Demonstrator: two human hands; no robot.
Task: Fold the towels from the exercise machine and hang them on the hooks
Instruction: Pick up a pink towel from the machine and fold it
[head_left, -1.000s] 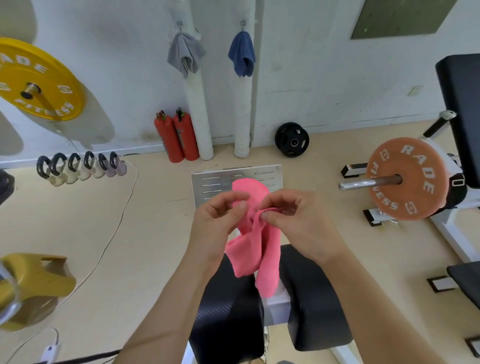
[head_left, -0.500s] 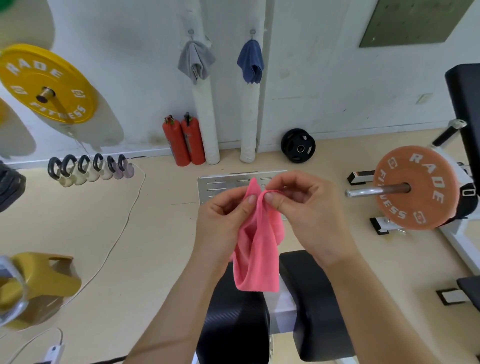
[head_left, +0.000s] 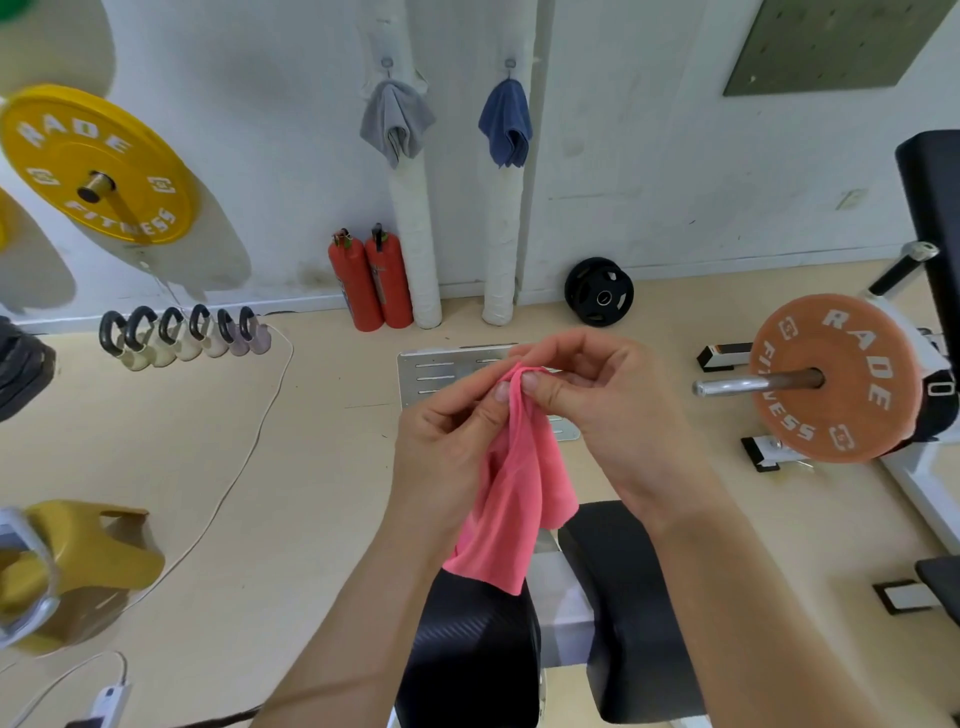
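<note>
Two weight plates bear readable writing. The yellow plate (head_left: 98, 161), on a peg at the upper left, and the orange plate (head_left: 836, 379), on a bar at the right, both read "RADE FITNESS" in white. No other lettering is legible.

Item 1, pink towel (head_left: 519, 493): held in mid-air at centre frame, above the machine's left pad (head_left: 472, 654) and right pad (head_left: 628, 613). Its long axis runs near vertical, with the bunched top end up and the loose end pointing down and slightly left. The bottom edge overlaps the left pad in this view; whether they touch cannot be told.

Item 2, left hand (head_left: 447, 447): thumb and fingertips pinch the towel's top from the left.

Item 3, right hand (head_left: 608, 410): thumb and forefinger pinch the same top edge from the right, with the other fingers curled. The two hands' thumb tips sit just beside each other.

Item 4, grey towel (head_left: 397, 122): hangs from the left hook (head_left: 387, 63) on the far wall.

Item 5, blue towel (head_left: 506, 122): hangs from the right hook (head_left: 510, 63), near the grey one.

Sundries: two red extinguishers (head_left: 371, 280) against the wall, a kettlebell row (head_left: 187, 338) and a black plate (head_left: 599, 299).
</note>
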